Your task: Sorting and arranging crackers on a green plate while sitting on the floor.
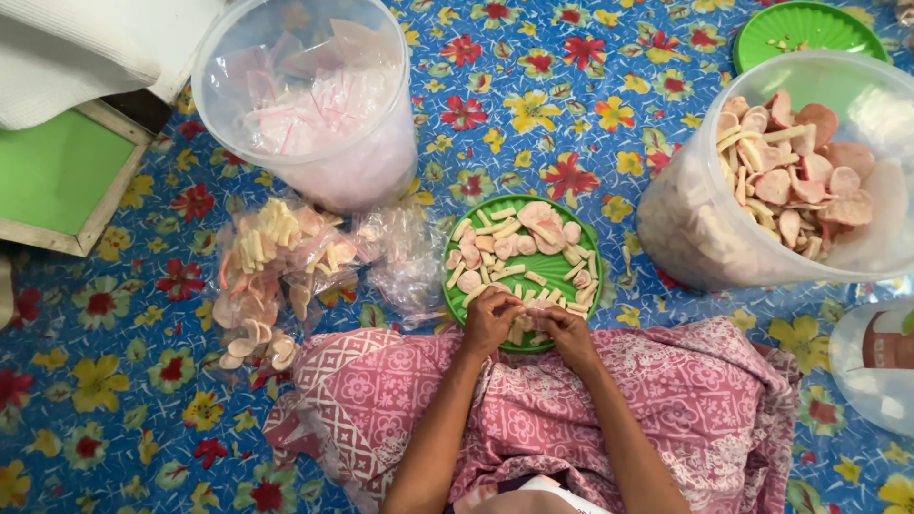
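Note:
A green plate [557,263] lies on the flowered mat before my lap, holding pink round crackers and pale stick crackers. My left hand [489,321] rests at the plate's near edge with fingers curled over some stick crackers. My right hand [568,332] is beside it, fingers also bent on crackers at the near rim. Whether a small plastic bag is between the hands is hidden by the fingers.
Filled clear cracker packets [271,276] lie left of the plate. A clear tub of empty plastic bags [314,105] stands at the back left. A big clear tub of crackers [781,181] stands right, a second green plate [804,29] behind it. A green-topped wooden board [57,176] is far left.

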